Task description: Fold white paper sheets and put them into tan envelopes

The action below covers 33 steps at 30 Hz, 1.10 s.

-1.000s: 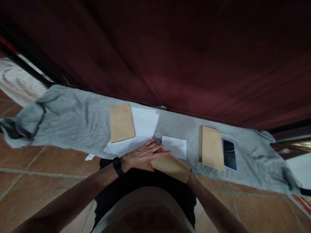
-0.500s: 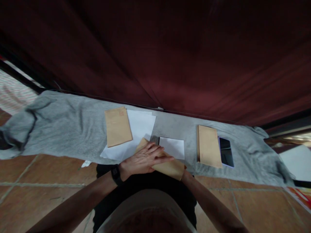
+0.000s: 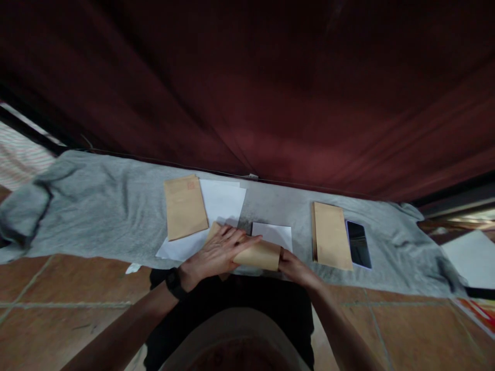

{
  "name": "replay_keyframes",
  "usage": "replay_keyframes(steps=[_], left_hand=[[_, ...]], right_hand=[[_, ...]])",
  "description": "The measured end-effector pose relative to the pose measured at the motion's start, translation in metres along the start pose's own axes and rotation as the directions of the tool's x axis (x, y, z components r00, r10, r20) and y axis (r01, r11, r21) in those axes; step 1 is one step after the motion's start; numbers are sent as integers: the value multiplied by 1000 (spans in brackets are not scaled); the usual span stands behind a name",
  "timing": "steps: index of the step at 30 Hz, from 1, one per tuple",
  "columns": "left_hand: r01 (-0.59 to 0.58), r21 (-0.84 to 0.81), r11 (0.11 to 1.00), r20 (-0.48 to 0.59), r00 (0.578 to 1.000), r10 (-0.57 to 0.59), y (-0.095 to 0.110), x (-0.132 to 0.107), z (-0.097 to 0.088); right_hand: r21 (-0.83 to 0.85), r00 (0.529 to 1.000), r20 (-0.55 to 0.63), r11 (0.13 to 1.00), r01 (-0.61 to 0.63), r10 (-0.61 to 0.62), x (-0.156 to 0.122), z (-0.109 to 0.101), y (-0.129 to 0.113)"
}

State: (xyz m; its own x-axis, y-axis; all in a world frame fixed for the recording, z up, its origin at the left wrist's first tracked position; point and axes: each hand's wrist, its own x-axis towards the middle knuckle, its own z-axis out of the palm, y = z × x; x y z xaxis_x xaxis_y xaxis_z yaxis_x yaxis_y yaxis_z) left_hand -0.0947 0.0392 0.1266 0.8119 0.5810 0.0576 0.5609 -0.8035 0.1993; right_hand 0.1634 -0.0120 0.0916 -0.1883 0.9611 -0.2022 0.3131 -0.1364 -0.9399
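A brown envelope [image 3: 260, 253] lies across the near edge of a grey cloth [image 3: 100, 206], right in front of me. My left hand [image 3: 216, 252], with a black watch on its wrist, rests flat on the envelope's left part with fingers stretched out. My right hand [image 3: 294, 268] grips the envelope's right end. Just beyond it lies a small folded white paper [image 3: 275, 234]. To the left, another brown envelope [image 3: 184, 207] lies on white sheets [image 3: 224, 201].
A stack of brown envelopes [image 3: 331, 234] and a dark phone [image 3: 358, 244] lie on the cloth to the right. A dark red curtain [image 3: 270, 87] hangs behind the cloth. Brown floor tiles [image 3: 58, 304] surround me.
The brown envelope has moved forward and left onto the cloth edge. My right hand has come out from under it and now holds its right end. The view shifted slightly.
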Motion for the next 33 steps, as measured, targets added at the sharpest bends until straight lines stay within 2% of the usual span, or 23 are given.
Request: replay_keyframes(steps=[2, 3, 5, 7, 9, 10, 12, 16, 18, 22, 25, 27, 29, 33], left_hand=[[38, 19, 999, -8, 999, -38, -2, -3, 0], [61, 32, 998, -20, 998, -60, -3, -6, 0], [103, 57, 993, -45, 994, -100, -6, -10, 3], [129, 73, 989, -65, 990, -125, -9, -15, 7], [157, 81, 984, -85, 985, -150, -11, -18, 12], [171, 83, 982, -97, 982, -163, -12, -20, 14], [191, 84, 978, -123, 976, -180, -15, -22, 18], [207, 90, 974, -153, 969, -191, -19, -26, 27], [219, 95, 971, -158, 966, -202, -20, -28, 30], [234, 100, 967, -153, 964, -217, -20, -28, 35], [244, 108, 964, -162, 961, -225, -21, -27, 37], [252, 114, 961, -171, 958, -231, -22, -27, 40], [259, 113, 959, -181, 955, -237, -22, -27, 42], [268, 107, 958, -213, 947, -241, -23, -28, 47]], right_hand=[[40, 997, 68, 999, 29, -32, -1, -11, 12], [31, 1000, 26, 999, 14, -15, -2, -16, 19], [-51, 979, -203, 998, -33, 22, -3, -24, 34], [-241, 891, -454, 965, -100, -21, -4, -27, 49], [-421, 820, -563, 890, -175, -106, -4, -24, 60], [-485, 809, -573, 850, -205, -132, -4, -21, 64], [-561, 816, -562, 787, -256, -135, -2, -12, 68], [-625, 819, -571, 678, -387, -59, 7, 0, 64], [-622, 816, -579, 654, -430, -15, 11, 2, 61], [-557, 801, -594, 677, -480, 80, 15, -2, 55], [-520, 814, -570, 719, -461, 109, 15, -6, 54], [-490, 830, -550, 771, -407, 89, 13, -8, 55], [-421, 826, -561, 842, -338, 51, 8, -10, 57], [-168, 758, -652, 969, -182, 30, -7, -18, 61]])
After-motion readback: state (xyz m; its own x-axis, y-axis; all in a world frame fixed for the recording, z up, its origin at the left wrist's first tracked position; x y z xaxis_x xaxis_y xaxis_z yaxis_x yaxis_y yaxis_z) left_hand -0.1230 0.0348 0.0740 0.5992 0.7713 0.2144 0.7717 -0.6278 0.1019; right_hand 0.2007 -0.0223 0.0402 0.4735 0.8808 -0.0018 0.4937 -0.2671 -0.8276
